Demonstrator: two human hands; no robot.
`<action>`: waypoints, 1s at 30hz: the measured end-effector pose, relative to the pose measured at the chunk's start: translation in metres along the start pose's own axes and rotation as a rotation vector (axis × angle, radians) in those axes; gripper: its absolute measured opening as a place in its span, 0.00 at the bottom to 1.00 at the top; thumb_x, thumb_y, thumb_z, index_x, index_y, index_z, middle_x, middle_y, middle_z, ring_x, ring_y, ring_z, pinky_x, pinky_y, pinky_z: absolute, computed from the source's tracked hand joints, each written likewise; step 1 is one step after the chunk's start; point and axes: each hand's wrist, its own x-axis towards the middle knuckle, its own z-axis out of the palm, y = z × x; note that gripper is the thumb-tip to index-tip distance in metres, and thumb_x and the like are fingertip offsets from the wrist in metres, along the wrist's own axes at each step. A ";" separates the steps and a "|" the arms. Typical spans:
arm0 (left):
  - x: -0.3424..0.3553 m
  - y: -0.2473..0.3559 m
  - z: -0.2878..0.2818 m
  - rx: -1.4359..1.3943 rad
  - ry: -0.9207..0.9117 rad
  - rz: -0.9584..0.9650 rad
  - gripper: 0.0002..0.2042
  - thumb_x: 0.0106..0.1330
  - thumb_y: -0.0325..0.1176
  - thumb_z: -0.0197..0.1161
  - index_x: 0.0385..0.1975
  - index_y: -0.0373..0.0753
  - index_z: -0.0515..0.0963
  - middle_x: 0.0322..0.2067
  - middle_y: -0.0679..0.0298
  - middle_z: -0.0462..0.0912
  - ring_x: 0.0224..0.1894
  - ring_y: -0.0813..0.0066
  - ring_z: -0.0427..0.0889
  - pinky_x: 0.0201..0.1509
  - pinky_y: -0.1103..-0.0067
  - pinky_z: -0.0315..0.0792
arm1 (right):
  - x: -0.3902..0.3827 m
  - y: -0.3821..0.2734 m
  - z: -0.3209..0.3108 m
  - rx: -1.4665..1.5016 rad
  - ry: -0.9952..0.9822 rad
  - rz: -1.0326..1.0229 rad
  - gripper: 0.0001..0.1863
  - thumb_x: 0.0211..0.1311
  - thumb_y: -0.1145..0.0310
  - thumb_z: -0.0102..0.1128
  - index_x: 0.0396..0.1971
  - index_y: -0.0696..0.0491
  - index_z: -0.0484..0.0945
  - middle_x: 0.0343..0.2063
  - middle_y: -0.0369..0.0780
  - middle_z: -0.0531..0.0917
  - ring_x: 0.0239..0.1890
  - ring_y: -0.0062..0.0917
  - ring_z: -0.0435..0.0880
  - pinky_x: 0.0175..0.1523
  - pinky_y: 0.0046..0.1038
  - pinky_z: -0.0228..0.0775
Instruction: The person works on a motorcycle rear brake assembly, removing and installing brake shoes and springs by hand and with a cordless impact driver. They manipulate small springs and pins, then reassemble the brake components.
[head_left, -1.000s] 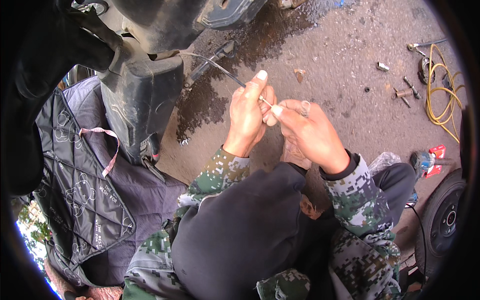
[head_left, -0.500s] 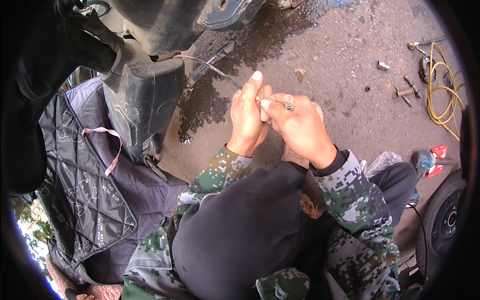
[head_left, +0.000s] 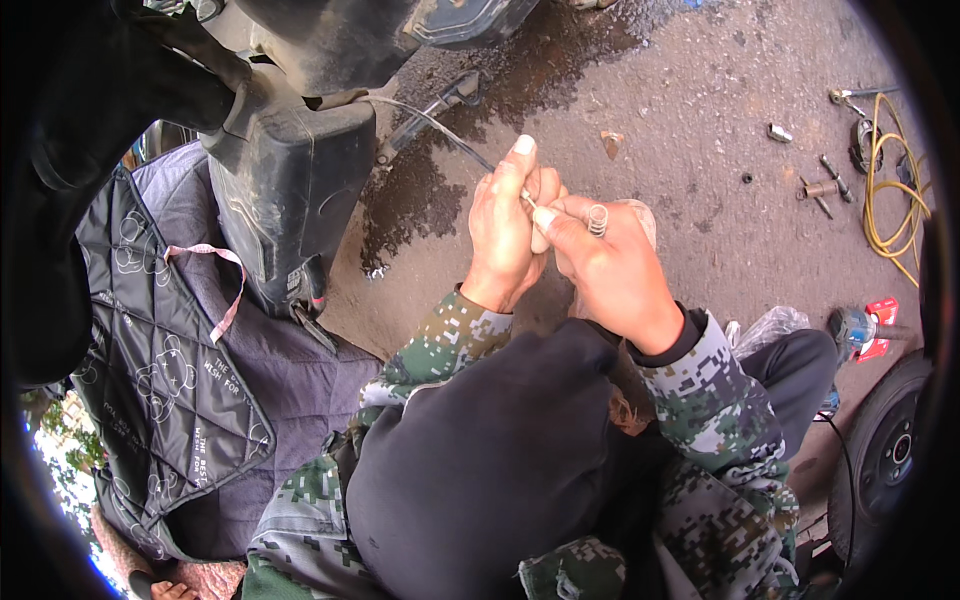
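My left hand [head_left: 512, 225] and my right hand [head_left: 605, 265] meet in the middle of the view, above wet ground. Both pinch the free end of a thin grey cable [head_left: 432, 122] that runs up and left into the black scooter body [head_left: 290, 185]. The left fingers curl around the cable with the forefinger stretched upward. The right thumb and forefinger press the cable tip against the left hand. A silver ring [head_left: 597, 218] sits on my right hand. My camouflage sleeves [head_left: 430, 345] and dark trousers fill the lower middle.
A quilted grey cover [head_left: 170, 370] with a pink strap hangs at the left. On the concrete at the right lie a coiled yellow hose [head_left: 890, 200], loose bolts and small tools [head_left: 822, 185], and a red-handled tool [head_left: 872, 325]. A black wheel [head_left: 890, 455] stands at the lower right.
My right hand has slid left along the cable and closed up against my left hand. The left hand has stayed in place.
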 end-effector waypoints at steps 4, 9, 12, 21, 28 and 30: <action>-0.005 -0.002 -0.006 -0.008 0.024 0.023 0.23 0.81 0.44 0.54 0.19 0.44 0.64 0.15 0.68 0.65 0.16 0.81 0.59 0.20 0.77 0.53 | 0.008 -0.003 -0.002 0.076 0.027 -0.013 0.15 0.72 0.68 0.55 0.29 0.64 0.81 0.24 0.41 0.85 0.29 0.23 0.81 0.39 0.30 0.73; -0.002 -0.006 -0.004 0.008 0.061 0.120 0.23 0.81 0.42 0.55 0.18 0.44 0.65 0.15 0.70 0.65 0.17 0.81 0.59 0.21 0.77 0.55 | 0.008 0.013 0.001 -0.103 0.054 -0.053 0.14 0.70 0.69 0.56 0.29 0.63 0.81 0.23 0.47 0.84 0.27 0.29 0.83 0.37 0.35 0.73; 0.000 -0.008 0.000 -0.033 0.098 0.130 0.23 0.81 0.40 0.55 0.17 0.45 0.64 0.14 0.71 0.63 0.18 0.81 0.61 0.23 0.77 0.58 | 0.013 0.024 0.006 -0.090 0.060 -0.145 0.13 0.68 0.69 0.56 0.29 0.63 0.81 0.21 0.51 0.82 0.24 0.34 0.82 0.34 0.37 0.72; 0.001 0.001 -0.001 0.028 -0.007 0.065 0.26 0.84 0.44 0.47 0.17 0.45 0.58 0.11 0.66 0.58 0.14 0.75 0.57 0.22 0.75 0.57 | -0.013 0.010 -0.012 -0.057 -0.018 0.009 0.16 0.73 0.66 0.55 0.28 0.61 0.82 0.23 0.42 0.83 0.29 0.24 0.80 0.38 0.32 0.72; 0.014 0.041 0.000 -0.458 0.091 0.022 0.27 0.85 0.52 0.42 0.21 0.43 0.63 0.19 0.65 0.63 0.22 0.72 0.64 0.28 0.71 0.67 | -0.015 0.002 -0.007 -0.108 -0.039 0.075 0.15 0.74 0.67 0.55 0.29 0.60 0.81 0.20 0.39 0.79 0.25 0.20 0.74 0.35 0.29 0.68; 0.016 0.055 -0.007 -0.823 -0.112 -0.121 0.28 0.85 0.54 0.40 0.20 0.43 0.63 0.18 0.69 0.57 0.20 0.76 0.58 0.23 0.78 0.59 | -0.018 0.001 -0.002 -0.051 -0.007 0.050 0.14 0.73 0.67 0.55 0.29 0.60 0.81 0.19 0.39 0.78 0.25 0.20 0.74 0.34 0.29 0.67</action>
